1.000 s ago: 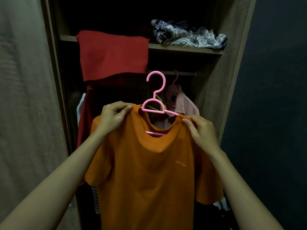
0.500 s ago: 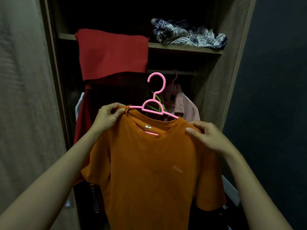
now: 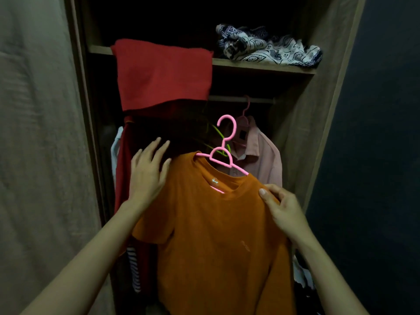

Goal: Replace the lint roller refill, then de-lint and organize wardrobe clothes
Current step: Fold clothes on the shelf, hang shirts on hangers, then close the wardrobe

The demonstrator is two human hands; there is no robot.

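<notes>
With the right hand (image 3: 284, 210) pinching the orange shirt (image 3: 216, 235) at its shoulder and the left hand (image 3: 147, 171) released, fingers (image 3: 156, 144) spread, the pink hanger (image 3: 223, 153) hook points up toward the rail (image 3: 227, 99) above.

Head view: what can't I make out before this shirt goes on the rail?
Head view only:
- Rail: left stretch hidden behind the red cloth.
- Hanger: arms covered by the shirt; whether the right hand grips it through the fabric is unclear.
- Wardrobe: floor dark, cut off by the bottom edge.
- Lint roller: out of frame.
</notes>
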